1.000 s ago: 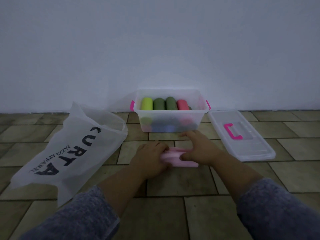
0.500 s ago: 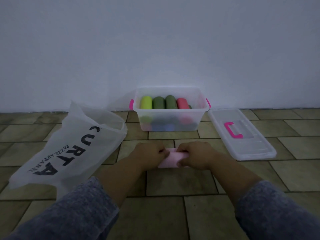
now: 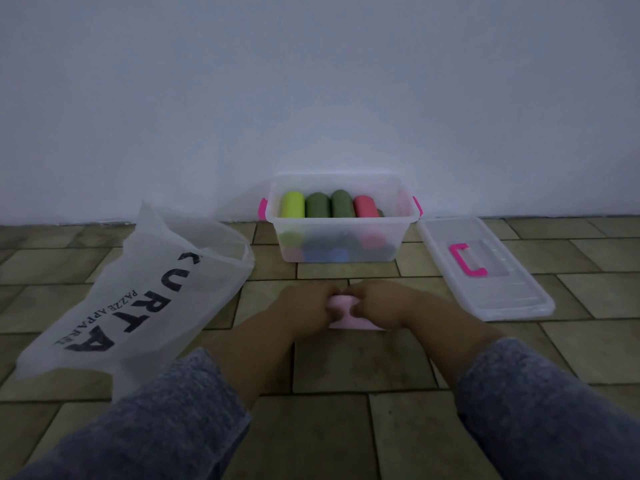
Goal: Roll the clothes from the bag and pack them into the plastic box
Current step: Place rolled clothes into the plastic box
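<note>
A pale pink cloth (image 3: 341, 304) lies partly rolled on the tiled floor in front of me. My left hand (image 3: 306, 311) and my right hand (image 3: 379, 304) sit side by side on it, fingers curled round the roll, hiding most of it. Beyond them stands the clear plastic box (image 3: 341, 225) with pink latches, holding several rolled clothes in yellow-green, dark green and pink, with more rolls below. The white bag (image 3: 138, 292) printed "KURTA" lies slumped to the left.
The box's clear lid (image 3: 485, 271) with a pink handle lies flat on the floor to the right of the box. A plain white wall rises right behind the box. Tiled floor stretches all around.
Both hands have closed in together over the pink cloth and moved slightly forward, and the roll now looks shorter and thicker.
</note>
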